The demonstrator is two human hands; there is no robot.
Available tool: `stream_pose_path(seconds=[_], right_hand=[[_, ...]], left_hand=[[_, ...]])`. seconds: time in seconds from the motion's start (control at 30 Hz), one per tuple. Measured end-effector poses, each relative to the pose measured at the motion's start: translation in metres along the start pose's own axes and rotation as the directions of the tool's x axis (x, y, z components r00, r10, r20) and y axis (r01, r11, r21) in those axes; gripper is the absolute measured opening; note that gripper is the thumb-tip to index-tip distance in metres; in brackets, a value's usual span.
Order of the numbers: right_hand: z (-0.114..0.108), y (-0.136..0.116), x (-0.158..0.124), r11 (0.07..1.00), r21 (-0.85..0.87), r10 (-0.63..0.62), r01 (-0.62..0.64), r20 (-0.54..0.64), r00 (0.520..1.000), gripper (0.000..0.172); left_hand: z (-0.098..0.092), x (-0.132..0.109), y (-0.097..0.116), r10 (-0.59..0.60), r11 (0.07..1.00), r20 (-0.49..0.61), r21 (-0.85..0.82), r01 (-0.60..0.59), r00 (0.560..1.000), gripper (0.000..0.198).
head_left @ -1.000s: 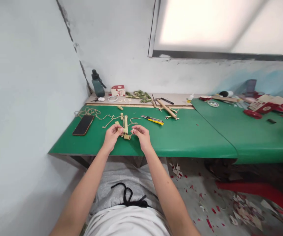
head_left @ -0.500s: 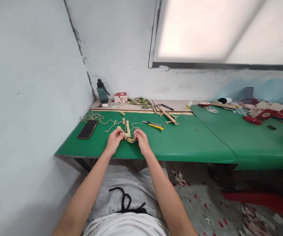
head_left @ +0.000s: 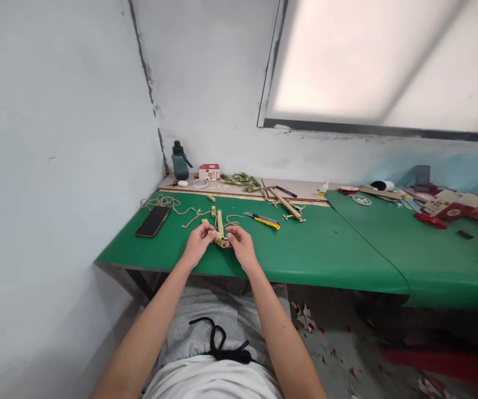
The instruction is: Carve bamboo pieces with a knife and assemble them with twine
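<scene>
My left hand [head_left: 198,243] pinches a short pale bamboo piece between thumb and fingers. Across from it, my right hand [head_left: 241,244] has its fingertips closed at the end of the bamboo pieces; what they grip there is too small to make out. A short bamboo tube [head_left: 221,243] sits between the two hands. Just behind it, a longer bamboo stick [head_left: 219,220] points away from me on the green table. Thin twine [head_left: 234,223] curls beside the stick on the right, and more twine [head_left: 171,203] lies tangled at the left.
A phone [head_left: 153,221] lies left of my hands, a yellow utility knife [head_left: 264,220] to the right. Behind are a hammer [head_left: 285,203], small bamboo pieces [head_left: 245,180], a red-and-white box [head_left: 209,172], a bottle [head_left: 180,163] and a glue bottle [head_left: 323,189]. Red scraps litter the floor.
The camera view has shifted slightly, so the table sits lower and further right. My right fingertips have come a little closer to my left hand at the bamboo.
</scene>
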State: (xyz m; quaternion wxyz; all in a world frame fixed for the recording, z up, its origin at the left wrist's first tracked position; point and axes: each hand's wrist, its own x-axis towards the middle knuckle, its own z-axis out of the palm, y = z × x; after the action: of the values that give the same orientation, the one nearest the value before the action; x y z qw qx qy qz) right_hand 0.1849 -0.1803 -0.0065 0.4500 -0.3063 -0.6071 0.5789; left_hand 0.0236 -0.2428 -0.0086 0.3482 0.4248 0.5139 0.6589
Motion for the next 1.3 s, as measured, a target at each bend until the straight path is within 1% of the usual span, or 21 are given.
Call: stream_pose_path(seconds=[0.17,0.27,0.5,0.67,0.87,1.0,1.13,1.3], right_hand=[[-0.0026,0.0063,0.0020,1.000,0.007,0.004,-0.004,-0.059,0.998,0.029],[-0.0030,0.0065,0.0017,1.000,0.015,0.004,-0.003,-0.076,0.997,0.030],[-0.0019,0.0018,-0.0013,1.000,0.027,0.006,-0.004,-0.088,0.996,0.029],[-0.0009,-0.0003,-0.0024,0.999,0.035,0.013,-0.010,-0.068,0.998,0.032],[-0.0005,0.0043,0.0006,0.999,0.035,0.006,-0.002,-0.096,0.995,0.030],[-0.0008,0.0069,0.0008,0.999,0.030,0.013,-0.010,-0.105,0.994,0.029],[0.0002,0.0051,-0.0005,0.999,0.028,0.022,-0.020,-0.084,0.996,0.031],[-0.0005,0.0038,-0.0005,0.996,0.082,0.035,-0.027,-0.092,0.995,0.035]], left_hand=[[-0.0007,0.0003,-0.0017,-0.013,1.000,0.001,-0.007,0.013,1.000,0.035],[-0.0009,0.0002,-0.0017,-0.019,1.000,-0.001,-0.005,0.019,1.000,0.036],[-0.0019,0.0013,-0.0051,-0.033,0.999,0.005,0.014,0.033,0.999,0.036],[-0.0017,0.0008,-0.0049,-0.016,1.000,0.014,0.021,0.015,1.000,0.038],[-0.0007,-0.0008,0.0006,-0.003,1.000,0.018,0.018,0.002,1.000,0.039],[-0.0012,-0.0005,0.0005,-0.006,1.000,0.023,0.010,0.006,1.000,0.039],[-0.0014,0.0002,-0.0006,-0.008,1.000,0.041,0.004,0.008,0.999,0.041],[-0.0012,0.0012,-0.0008,-0.008,1.000,0.033,-0.006,0.008,0.999,0.045]])
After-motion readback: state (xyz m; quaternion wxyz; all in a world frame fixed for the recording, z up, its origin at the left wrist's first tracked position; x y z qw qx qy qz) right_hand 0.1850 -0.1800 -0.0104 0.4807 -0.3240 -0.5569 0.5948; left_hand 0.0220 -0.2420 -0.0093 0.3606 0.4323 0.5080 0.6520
